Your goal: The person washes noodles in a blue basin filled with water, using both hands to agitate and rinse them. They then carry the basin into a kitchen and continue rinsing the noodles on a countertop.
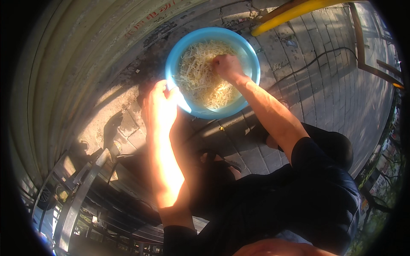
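Note:
A round light-blue plastic basin stands on the paving in front of me, with a heap of pale bean sprouts in it. My right hand is inside the basin, its fingers curled down at the sprouts; whether they pinch any is hidden by the hand. My left hand, bleached by strong sunlight, grips the basin's left rim between thumb and fingers.
A corrugated metal wall bearing red writing rises on the left. A yellow metal tube reaches in at the top right. A dark cable crosses the paving bricks. A metal frame stands at the lower left.

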A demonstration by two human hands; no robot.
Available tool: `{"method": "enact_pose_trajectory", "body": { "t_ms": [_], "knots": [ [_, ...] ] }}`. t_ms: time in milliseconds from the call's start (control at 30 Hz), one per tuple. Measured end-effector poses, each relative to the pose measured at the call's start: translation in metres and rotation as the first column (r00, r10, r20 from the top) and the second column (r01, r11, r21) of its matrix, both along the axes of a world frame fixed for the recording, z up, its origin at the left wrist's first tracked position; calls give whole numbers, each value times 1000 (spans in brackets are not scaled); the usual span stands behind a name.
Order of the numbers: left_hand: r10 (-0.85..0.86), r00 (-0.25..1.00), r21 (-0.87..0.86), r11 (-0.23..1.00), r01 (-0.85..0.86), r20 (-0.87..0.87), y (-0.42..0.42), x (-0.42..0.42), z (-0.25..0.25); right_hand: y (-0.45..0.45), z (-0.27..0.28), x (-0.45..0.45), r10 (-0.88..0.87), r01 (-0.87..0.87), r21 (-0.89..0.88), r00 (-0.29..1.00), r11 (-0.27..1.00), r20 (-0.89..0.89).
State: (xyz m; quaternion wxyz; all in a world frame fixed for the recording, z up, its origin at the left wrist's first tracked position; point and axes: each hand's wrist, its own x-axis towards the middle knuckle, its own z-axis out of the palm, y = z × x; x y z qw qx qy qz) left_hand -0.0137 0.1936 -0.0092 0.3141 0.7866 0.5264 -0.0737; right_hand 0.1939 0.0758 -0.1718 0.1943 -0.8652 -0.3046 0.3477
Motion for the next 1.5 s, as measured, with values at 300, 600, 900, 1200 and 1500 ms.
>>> {"method": "enact_pose_trajectory", "body": {
  "t_ms": [300,600,900,1200,1500],
  "knots": [
    [15,1000,-19,1000,-15,0,1,5,2,-7,-19,0,-17,-6,191,993,982,117],
    [6,999,-8,1000,-5,37,-2,10,-5,-37,18,26,-243,311,133,895,941,-374],
    [-49,996,5,999,49,71,-7,15,-5,-25,-9,19,-264,329,151,903,932,-340],
    [-8,1000,-20,1000,7,-9,-5,9,2,-16,-19,15,-277,327,82,890,942,-363],
    [-18,1000,-8,1000,18,20,-3,8,-2,-10,-19,11,-288,302,5,914,953,-287]
  ]
}}
